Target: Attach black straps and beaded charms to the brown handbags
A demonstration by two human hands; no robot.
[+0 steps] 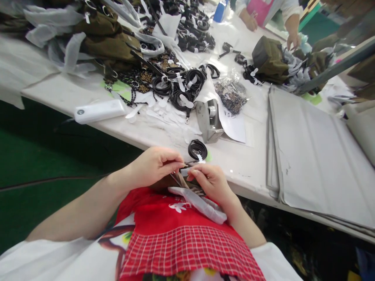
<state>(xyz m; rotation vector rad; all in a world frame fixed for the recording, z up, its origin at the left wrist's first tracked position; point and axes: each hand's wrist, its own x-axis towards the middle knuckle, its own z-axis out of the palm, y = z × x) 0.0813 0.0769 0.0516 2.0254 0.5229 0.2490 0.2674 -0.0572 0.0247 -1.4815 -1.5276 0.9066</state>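
A: Where is the brown bag (165, 184)?
B: Near edge of the table (246, 168), left hand (158, 164) and right hand (213, 181) pinching at its top.
A: Other container?
B: Farther right: clear plastic bag (234, 80), enclosing leopard-patterned pieces (231, 97).

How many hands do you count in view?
4: the wearer's left hand and right hand in front; opposite, a co-worker's first hand and, farther right, second hand. Others may be hidden.

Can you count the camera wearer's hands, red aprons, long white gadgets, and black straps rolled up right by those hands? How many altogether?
Hands: 2, left hand and right hand
Red apron: 1
Long white gadget: 1
Rolled black strap: 1
Total: 5
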